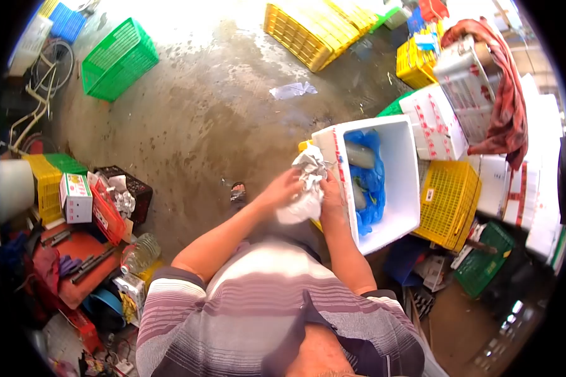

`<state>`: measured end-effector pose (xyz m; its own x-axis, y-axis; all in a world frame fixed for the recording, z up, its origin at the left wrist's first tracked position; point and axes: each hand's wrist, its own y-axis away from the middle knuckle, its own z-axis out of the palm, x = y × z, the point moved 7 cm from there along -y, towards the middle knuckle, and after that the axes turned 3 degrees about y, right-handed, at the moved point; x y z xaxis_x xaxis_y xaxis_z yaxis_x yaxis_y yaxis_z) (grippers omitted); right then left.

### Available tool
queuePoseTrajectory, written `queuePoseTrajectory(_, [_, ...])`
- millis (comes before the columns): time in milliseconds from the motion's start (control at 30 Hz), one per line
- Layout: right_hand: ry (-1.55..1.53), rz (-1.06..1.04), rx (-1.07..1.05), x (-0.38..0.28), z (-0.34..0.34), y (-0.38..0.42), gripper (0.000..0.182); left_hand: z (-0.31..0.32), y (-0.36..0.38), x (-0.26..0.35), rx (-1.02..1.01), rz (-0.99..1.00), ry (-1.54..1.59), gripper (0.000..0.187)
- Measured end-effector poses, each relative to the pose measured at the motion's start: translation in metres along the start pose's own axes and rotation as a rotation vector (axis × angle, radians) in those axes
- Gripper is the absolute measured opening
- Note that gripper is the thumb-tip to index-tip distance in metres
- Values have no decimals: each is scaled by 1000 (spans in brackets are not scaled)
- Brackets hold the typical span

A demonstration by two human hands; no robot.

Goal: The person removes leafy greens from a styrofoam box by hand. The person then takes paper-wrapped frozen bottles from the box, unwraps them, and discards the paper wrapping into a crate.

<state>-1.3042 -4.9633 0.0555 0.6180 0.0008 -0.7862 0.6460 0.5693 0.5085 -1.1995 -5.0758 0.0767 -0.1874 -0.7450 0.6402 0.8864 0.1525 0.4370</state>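
In front of my chest I hold crumpled white paper (309, 179), its lower end hanging loose and partly blurred. My left hand (283, 188) is closed against the paper's left side. At the other side my right hand (333, 190) grips it, next to the wall of a white foam box (396, 207). The box stands open on my right, tilted toward me. Inside it lies a blue plastic bag (374, 185) around pale, greenish long things (360, 155) that I cannot identify.
A yellow crate (449, 201) and foam boxes (431, 119) with a red cloth (506, 94) stand at right. Ahead on the wet floor are a green basket (116, 60) and yellow crates (305, 38). Clutter, including a plastic bottle (141, 251) and red board (75, 270), fills the left.
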Motion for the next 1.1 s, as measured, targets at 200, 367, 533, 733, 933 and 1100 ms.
queuePoseTrajectory(200, [575,-218,-65,44,97,-17,34,-70,43,27,154,196,36,71])
queuePoseTrajectory(367, [356,158,-295,62,176,-20,36,-129,88,48,335,320,31,53])
queuePoseTrajectory(533, [738,201,-591,104,223,-39,42,-209,177,41,710,488,164,53])
queuePoseTrajectory(733, [880,233,-565,119,249,-63,43,-340,298,40,1035,787,353,45])
queuePoseTrajectory(933, [1162,170,-485,158,221,-106,38,-515,426,59,1359,879,142,51])
queuePoseTrajectory(1100, [1299,495,-262,191,191,-92,31,-703,502,17,1780,458,-328,69])
